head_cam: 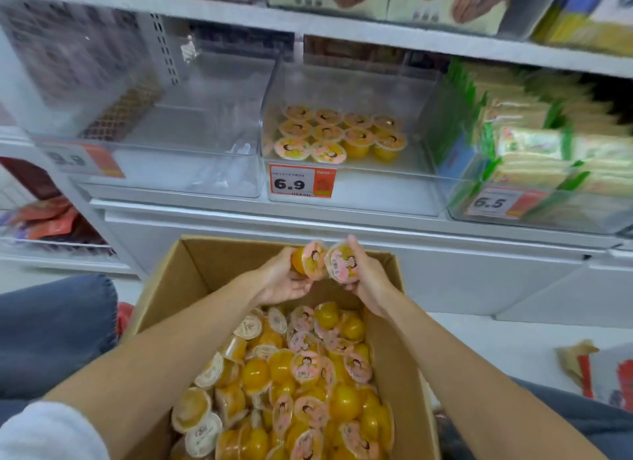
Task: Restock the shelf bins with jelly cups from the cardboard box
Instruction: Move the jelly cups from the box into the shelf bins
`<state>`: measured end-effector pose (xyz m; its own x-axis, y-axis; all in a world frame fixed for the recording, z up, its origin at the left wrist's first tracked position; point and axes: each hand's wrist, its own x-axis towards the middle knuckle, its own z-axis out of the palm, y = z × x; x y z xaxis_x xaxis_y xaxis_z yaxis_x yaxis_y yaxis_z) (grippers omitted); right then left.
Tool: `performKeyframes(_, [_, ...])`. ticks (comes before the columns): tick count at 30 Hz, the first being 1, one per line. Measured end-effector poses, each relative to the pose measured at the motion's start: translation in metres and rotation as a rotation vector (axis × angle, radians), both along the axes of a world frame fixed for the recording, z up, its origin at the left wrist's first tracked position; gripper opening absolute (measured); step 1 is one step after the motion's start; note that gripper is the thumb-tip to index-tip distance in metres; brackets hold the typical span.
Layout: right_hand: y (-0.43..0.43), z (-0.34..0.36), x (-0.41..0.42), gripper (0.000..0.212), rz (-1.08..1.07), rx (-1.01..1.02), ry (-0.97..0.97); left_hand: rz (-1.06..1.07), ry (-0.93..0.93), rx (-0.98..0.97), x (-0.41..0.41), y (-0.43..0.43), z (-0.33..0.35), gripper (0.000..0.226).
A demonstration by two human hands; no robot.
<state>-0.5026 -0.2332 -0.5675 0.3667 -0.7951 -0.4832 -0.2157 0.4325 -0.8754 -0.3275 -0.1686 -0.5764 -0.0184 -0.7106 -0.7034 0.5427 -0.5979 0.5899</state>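
Gripping a cup (306, 261) in the left hand (284, 279) and a second cup (342, 263) in the right hand (370, 283), side by side, above the far end of the box (161, 288). Heaped below the forearms (191, 339) with loose cups (301, 384). Stocked higher up, well apart from both hands, with shelved cups (339, 134) in the clear bin (404, 171) behind the 6.9 tag (301, 182).

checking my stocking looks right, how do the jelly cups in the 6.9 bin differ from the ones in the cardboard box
The bin cups sit lids up in neat rows; the box cups lie jumbled, many tipped on their sides. The bin cups form a single sparse layer; the box cups are heaped. Both are orange jelly, mostly with pink cartoon lids.
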Motion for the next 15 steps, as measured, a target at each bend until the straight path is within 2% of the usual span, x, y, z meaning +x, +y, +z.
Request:
performKeyframes(2, [-0.001,0.032,-0.005,0.03,0.054,-0.055,-0.064,-0.052,-0.038,-0.07,-0.003,0.0,0.036,0.057])
performKeyframes(3, [-0.001,0.047,-0.008,0.025,0.079,-0.093,-0.072,-0.099,-0.071,-0.108,-0.007,-0.001,0.053,0.065])
performKeyframes(4, [-0.002,0.06,-0.009,0.023,0.094,-0.13,-0.067,-0.154,-0.128,-0.144,-0.009,-0.001,0.068,0.069])
performKeyframes(7, [-0.003,0.101,-0.014,0.027,0.13,-0.228,-0.092,-0.311,-0.37,-0.304,-0.019,-0.004,0.111,0.064])
performKeyframes(10, [-0.012,0.14,-0.018,0.024,0.083,-0.314,-0.144,-0.323,-0.473,-0.417,-0.024,-0.012,0.153,0.049])
performKeyframes(12, [-0.024,0.162,-0.018,0.022,0.031,-0.378,-0.162,-0.334,-0.608,-0.497,-0.022,-0.025,0.18,0.043])
performKeyframes(13, [-0.032,0.173,-0.017,0.023,-0.005,-0.411,-0.169,-0.328,-0.707,-0.533,-0.021,-0.035,0.194,0.045])
performKeyframes(15, [-0.053,0.191,-0.014,0.025,-0.109,-0.484,-0.149,-0.299,-0.937,-0.566,-0.018,-0.061,0.214,0.064])
